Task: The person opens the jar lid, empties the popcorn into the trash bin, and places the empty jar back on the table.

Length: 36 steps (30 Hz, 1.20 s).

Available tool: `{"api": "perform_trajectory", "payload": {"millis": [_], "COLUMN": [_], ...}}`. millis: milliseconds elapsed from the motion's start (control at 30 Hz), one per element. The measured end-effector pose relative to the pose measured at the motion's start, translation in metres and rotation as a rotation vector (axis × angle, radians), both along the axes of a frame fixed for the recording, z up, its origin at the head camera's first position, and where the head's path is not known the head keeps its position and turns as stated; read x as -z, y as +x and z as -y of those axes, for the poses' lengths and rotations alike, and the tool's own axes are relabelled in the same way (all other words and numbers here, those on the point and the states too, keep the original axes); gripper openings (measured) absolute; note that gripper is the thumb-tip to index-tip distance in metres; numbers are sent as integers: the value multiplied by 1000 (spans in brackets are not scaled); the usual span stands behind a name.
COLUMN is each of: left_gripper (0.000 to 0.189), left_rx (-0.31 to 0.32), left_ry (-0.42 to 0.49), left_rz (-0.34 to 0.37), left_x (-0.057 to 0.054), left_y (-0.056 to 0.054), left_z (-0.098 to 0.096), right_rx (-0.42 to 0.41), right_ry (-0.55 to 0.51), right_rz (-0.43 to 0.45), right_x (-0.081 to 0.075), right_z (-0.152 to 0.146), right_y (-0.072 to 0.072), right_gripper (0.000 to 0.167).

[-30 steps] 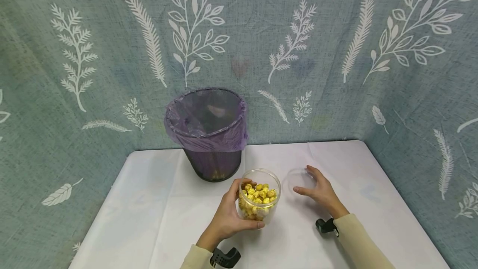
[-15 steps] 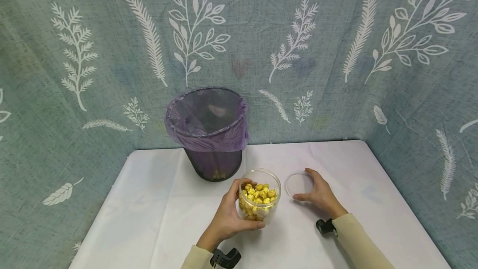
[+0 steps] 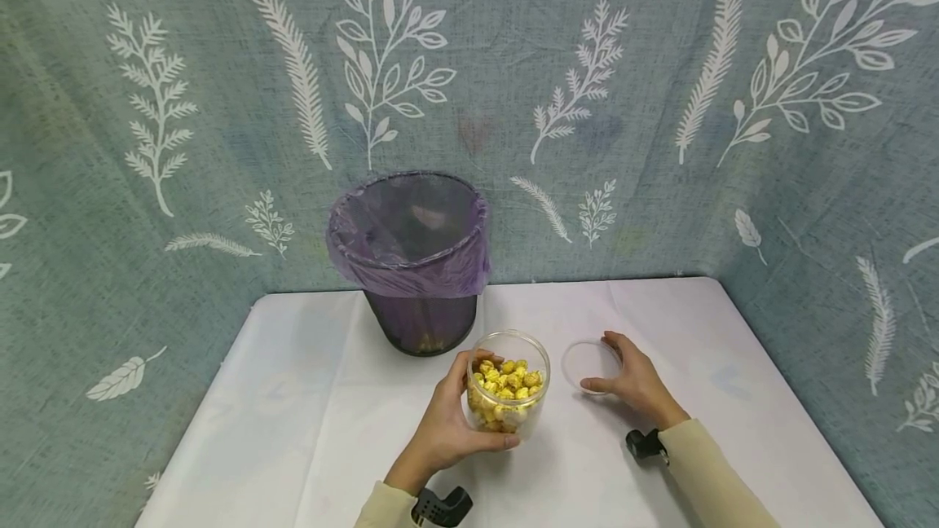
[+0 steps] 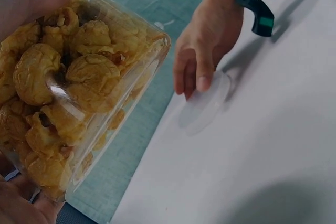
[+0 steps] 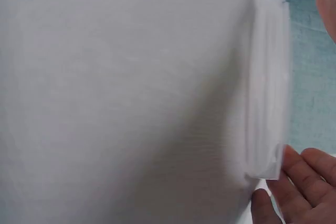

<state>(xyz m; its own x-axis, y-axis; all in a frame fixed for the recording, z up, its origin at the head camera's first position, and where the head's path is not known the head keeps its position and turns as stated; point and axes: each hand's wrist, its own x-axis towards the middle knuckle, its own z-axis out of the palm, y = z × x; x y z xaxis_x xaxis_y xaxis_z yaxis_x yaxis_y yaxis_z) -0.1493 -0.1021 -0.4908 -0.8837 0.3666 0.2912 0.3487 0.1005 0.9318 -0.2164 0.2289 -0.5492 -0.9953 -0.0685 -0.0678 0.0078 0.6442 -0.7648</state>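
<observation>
Popcorn jar: I saw the clear jar [image 3: 537, 411] near the middle of the white table [image 3: 352, 438], mouth up, in front of the bin; couldn't tell from my feeds whether its base touched the cloth.
Popcorn: yellow popcorn [image 3: 511, 380] filled the lower part of the jar and showed through the wall, large in the left wrist view.
Left hand: the left hand [image 3: 445, 426] gripped the jar from its left, thumb along the near side, fingers round the far side.
Right hand: I had the right hand [image 3: 640, 379] right of the jar, thumb and fingers spread apart about the lid's right edge; firm contact, couldn't tell.
Lid: the clear round lid [image 3: 585, 367] was right of the jar, apart from it, seemingly flat on the table.
Bin: the black bin [image 3: 421, 320] stood upright toward the table's back edge, the purple bag [image 3: 411, 277] folded over its rim.
Wrists: I logged a black wrist camera [image 3: 443, 506] at the left cuff, another at the right; beige sleeves [image 3: 715, 475] on both arms.
Backdrop: grey-green curtain [image 3: 469, 129], white leaf print, behind and at both sides.
</observation>
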Motion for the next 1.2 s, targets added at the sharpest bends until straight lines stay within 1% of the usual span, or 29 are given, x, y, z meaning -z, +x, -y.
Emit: {"api": "perform_trajectory", "payload": {"millis": [167, 267, 367, 567, 700, 933, 1067, 1200], "left_gripper": [99, 98, 98, 100, 100, 96, 98, 99], "left_rx": [-8, -11, -17, -23, -23, -16, -21, -44], "left_ry": [-4, -3, 0, 12, 17, 33, 41, 32], "left_rz": [-6, -15, -12, -5, -18, -29, -16, -4], "left_x": [0, 0, -1, -2, -2, -2, -4, -6], "left_y": [1, 2, 3, 6, 8, 10, 13, 15], "left_z": [5, 7, 9, 13, 15, 18, 20, 26], "right_rx": [-5, -28, -58, -104, -141, -233, -256, -273], "right_ry": [-7, -11, -29, -68, -127, -260, -327, -384], "right_rz": [-18, -50, -76, -119, -153, -218, -268, -292], "right_x": [-12, -25, -43, -84, -112, -156, -175, -186], "right_z": [6, 10, 16, 34, 48, 76, 94, 116], "right_y": [-4, -7, -13, -26, -36, -56, -67, -76], "right_gripper": [105, 102, 101, 102, 100, 88, 80, 72]}}
